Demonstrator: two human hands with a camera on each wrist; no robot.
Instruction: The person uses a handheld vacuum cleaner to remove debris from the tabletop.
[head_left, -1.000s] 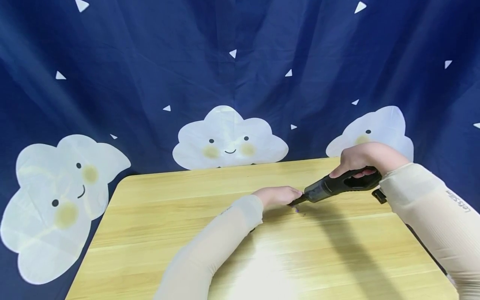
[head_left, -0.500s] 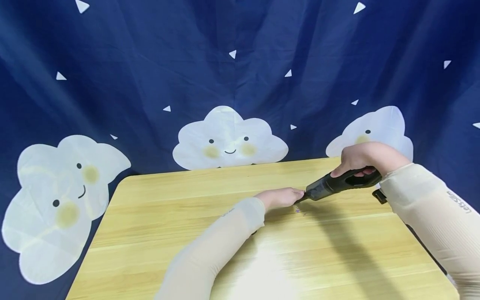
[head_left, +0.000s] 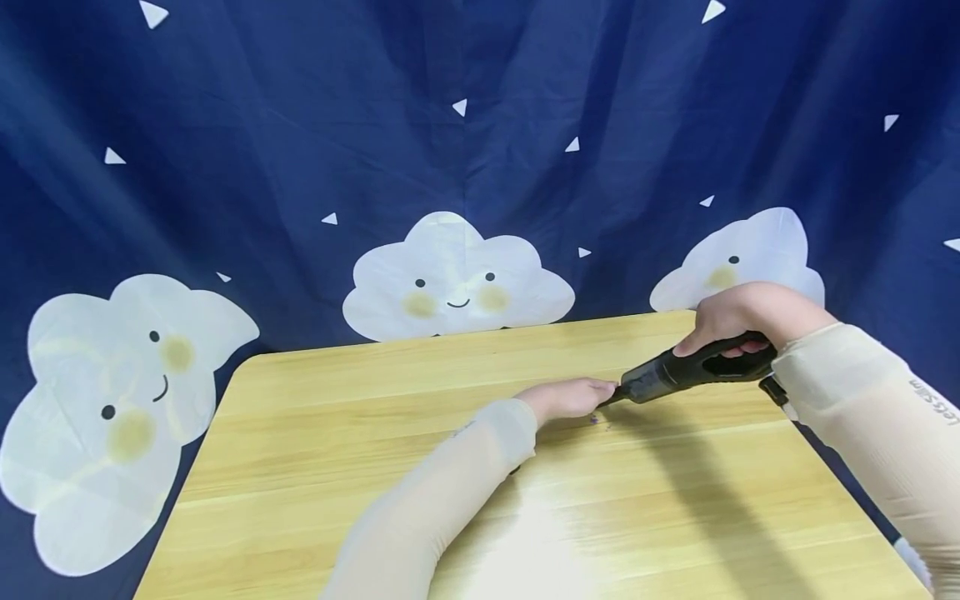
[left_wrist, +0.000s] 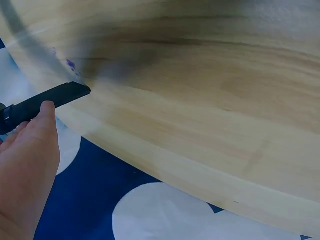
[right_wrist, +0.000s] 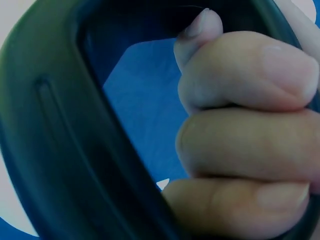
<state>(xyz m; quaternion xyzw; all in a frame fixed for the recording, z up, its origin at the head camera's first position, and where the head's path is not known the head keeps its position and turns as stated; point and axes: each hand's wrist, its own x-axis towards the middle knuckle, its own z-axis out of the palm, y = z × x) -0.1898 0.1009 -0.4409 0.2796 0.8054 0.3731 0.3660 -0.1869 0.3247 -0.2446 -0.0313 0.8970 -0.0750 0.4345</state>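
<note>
A black handheld vacuum cleaner (head_left: 651, 380) slants low over the wooden table, its narrow nozzle (left_wrist: 56, 96) pointing down to the left. My right hand (head_left: 738, 315) grips its handle; in the right wrist view, fingers (right_wrist: 245, 145) curl through the dark handle loop (right_wrist: 55, 120). At the front end, my left hand (head_left: 567, 398) pinches the nozzle, with the thumb along it in the left wrist view. Small purple bits (left_wrist: 71, 64) lie on the table just beside the nozzle's tip. Whether the tip touches the wood, I cannot tell.
The light wooden table (head_left: 337, 467) has a rounded far edge close behind the hands. Beyond it hangs a dark blue curtain (head_left: 375, 125) printed with white clouds. Something white (head_left: 911, 560) shows past the table's right edge.
Both hands and the vacuum cleaner have shifted slightly to the right. The nozzle tip has drawn back a little the same way, and the purple bits stay near it.
</note>
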